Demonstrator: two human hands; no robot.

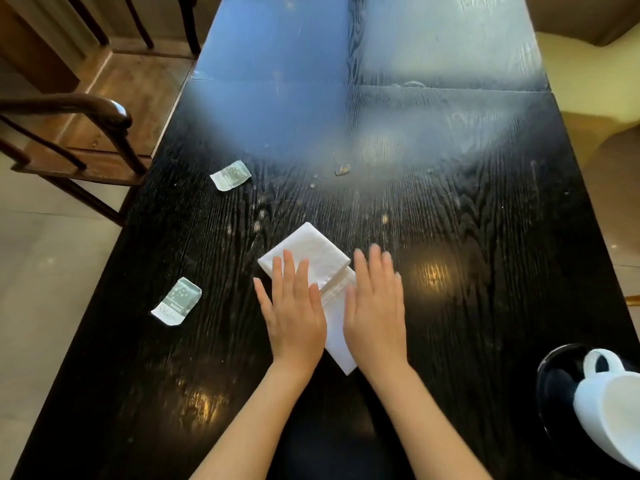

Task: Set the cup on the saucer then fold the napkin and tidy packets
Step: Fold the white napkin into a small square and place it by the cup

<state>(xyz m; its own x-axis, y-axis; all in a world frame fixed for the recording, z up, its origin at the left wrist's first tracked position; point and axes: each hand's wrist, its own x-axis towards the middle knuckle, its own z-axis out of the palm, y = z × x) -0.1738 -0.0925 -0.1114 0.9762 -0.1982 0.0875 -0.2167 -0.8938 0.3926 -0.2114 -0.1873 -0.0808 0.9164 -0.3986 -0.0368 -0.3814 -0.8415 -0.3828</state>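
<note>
A white napkin [311,258] lies folded over on the dark table, its far half doubled back onto the near strip. My left hand [294,310] rests flat on the napkin, fingers spread. My right hand [375,306] lies flat beside it, partly on the napkin's right edge and slightly blurred. A white cup [602,407] sits on a black saucer [554,379] at the lower right. Two pale green packets lie on the left: one packet [230,175] farther away, the other packet [177,301] nearer.
The black wooden table [450,237] runs away from me, with a seam across its far part and a small crumb-like scrap [343,169] in the middle. A wooden chair [79,140] stands at the left edge. Pale floor tiles show on both sides.
</note>
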